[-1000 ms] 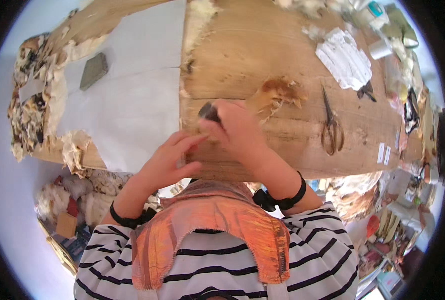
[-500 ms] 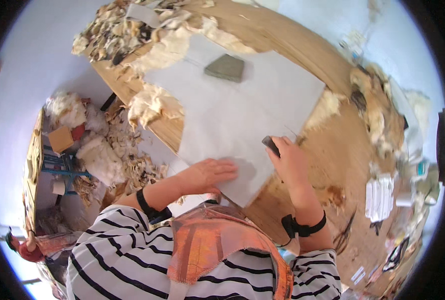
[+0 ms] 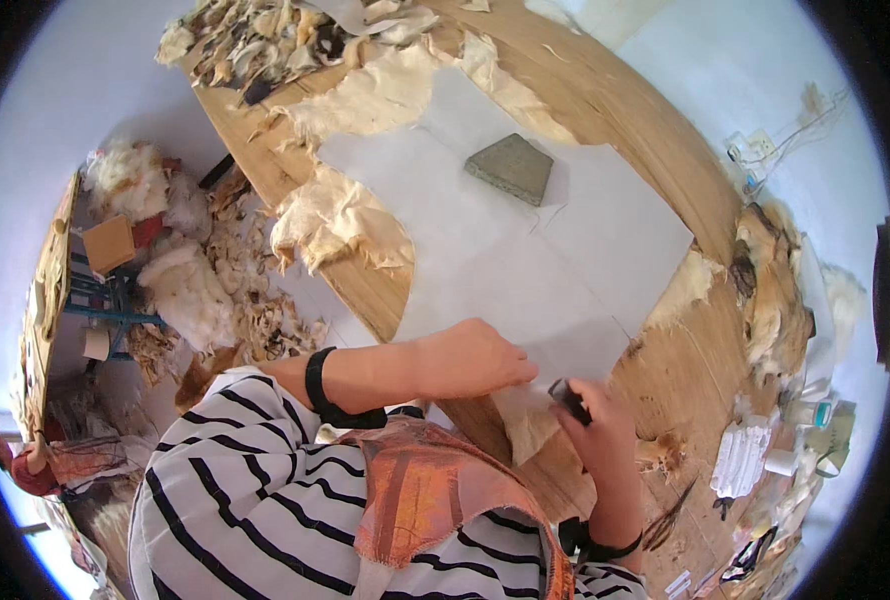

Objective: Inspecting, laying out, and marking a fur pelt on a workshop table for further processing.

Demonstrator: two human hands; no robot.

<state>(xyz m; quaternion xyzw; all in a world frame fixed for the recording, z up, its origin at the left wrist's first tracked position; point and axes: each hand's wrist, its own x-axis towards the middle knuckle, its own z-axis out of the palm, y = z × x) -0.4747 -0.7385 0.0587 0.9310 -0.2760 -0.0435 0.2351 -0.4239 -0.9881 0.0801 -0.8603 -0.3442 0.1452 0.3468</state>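
Note:
A large white paper sheet [image 3: 525,270] with cut edges lies over a cream pelt [image 3: 365,105] on a wooden table. On its far part rests a grey-green stone slab [image 3: 512,168]. My left hand [image 3: 480,358] is closed, fingers curled, over the near part of the sheet; its fingertips are hidden, so what they grip does not show. Just to its right, my right hand [image 3: 605,425] is wrapped round a short dark object [image 3: 570,400] whose kind I cannot make out. Near my hands, the sheet's near tip [image 3: 530,425] narrows toward the table edge.
Fur scraps [image 3: 265,45] are heaped at the far left of the table [image 3: 665,185]. A brown pelt [image 3: 773,300], a white stack [image 3: 740,460] and a cup [image 3: 780,462] lie at the right. Fleece [image 3: 190,300] piles up on the floor at left, near a person [image 3: 40,465].
My left hand has moved right and curled from lying flat. My right hand has come lower and slightly right, still holding the dark object. The view has shifted, too.

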